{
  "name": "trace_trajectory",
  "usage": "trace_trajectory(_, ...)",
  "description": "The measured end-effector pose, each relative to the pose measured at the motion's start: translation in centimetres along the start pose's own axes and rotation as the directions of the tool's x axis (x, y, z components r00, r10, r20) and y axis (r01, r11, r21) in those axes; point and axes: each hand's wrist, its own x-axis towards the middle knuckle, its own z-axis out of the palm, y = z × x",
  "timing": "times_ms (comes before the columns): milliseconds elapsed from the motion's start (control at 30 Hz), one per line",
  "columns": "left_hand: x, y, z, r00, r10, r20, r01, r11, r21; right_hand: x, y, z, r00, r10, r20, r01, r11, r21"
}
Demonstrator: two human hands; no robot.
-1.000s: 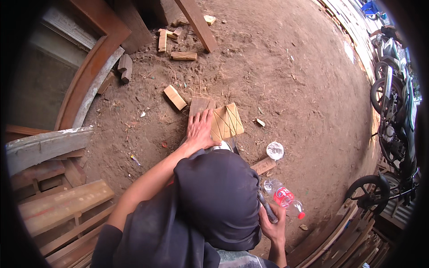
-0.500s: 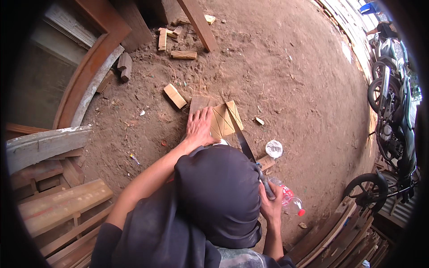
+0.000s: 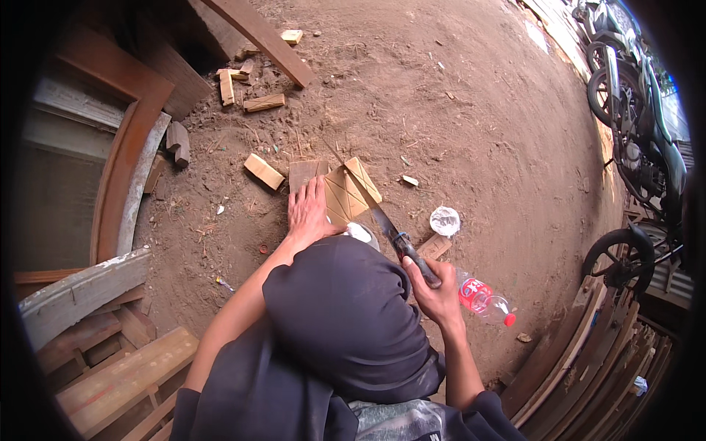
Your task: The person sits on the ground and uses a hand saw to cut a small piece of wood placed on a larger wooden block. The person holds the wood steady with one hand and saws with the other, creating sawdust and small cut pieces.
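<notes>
My right hand (image 3: 435, 288) is closed around the handle of a handsaw (image 3: 380, 215). Its blade slants up and left across a pale wood block (image 3: 340, 197) marked with crossing dark lines. With fingers stretched out, my left hand (image 3: 307, 212) lies flat at the block's left side, its fingertips on a darker brown wood piece (image 3: 306, 170). Dark cloth (image 3: 334, 316) on my body fills the lower middle and hides what lies beneath. Just beyond the cloth a white rounded thing (image 3: 358, 232) shows in part.
A small white tub (image 3: 444, 220), a wood offcut (image 3: 435, 247) and a clear plastic bottle (image 3: 482, 297) lie right of the saw. Another offcut (image 3: 263, 171) rests beyond my left hand. Stacked planks (image 3: 588, 353), motorcycles (image 3: 625, 132) and a wooden frame (image 3: 121, 180) stand around the dirt ground.
My right hand with the saw has moved up and forward, pushing the blade farther across the block. My left hand keeps its place on the wood. The whole view has shifted somewhat.
</notes>
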Motion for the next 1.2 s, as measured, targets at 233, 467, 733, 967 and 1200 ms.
trace_trajectory(233, -0.3, 0.6, -1.0, 0.999, -0.002, 0.051, 0.001, 1.0, 0.014, -5.2, -0.7, -3.5, 0.998, 0.029, 0.063, -0.03, 0.999, 0.023)
trace_trajectory(467, 0.3, 0.9, -0.4, 0.998, -0.028, 0.053, 0.025, 0.998, 0.061, -0.9, 1.0, -1.2, 0.997, -0.068, 0.035, 0.064, 0.993, 0.104)
trace_trajectory(733, 0.6, 1.1, -0.9, 0.994, 0.049, 0.095, -0.06, 0.992, 0.114, -3.8, 0.7, -5.0, 0.994, 0.01, 0.11, -0.02, 0.996, 0.089)
trace_trajectory(967, 1.1, 1.8, 0.7, 0.996, 0.086, 0.006, -0.086, 0.992, 0.097, -4.6, 2.0, -3.7, 0.996, 0.061, 0.06, -0.064, 0.997, 0.044)
trace_trajectory(1200, 1.1, 1.3, 0.5, 0.999, 0.046, 0.019, -0.047, 0.997, 0.058, -1.2, 1.7, -2.6, 0.997, 0.018, 0.07, -0.022, 0.998, 0.06)
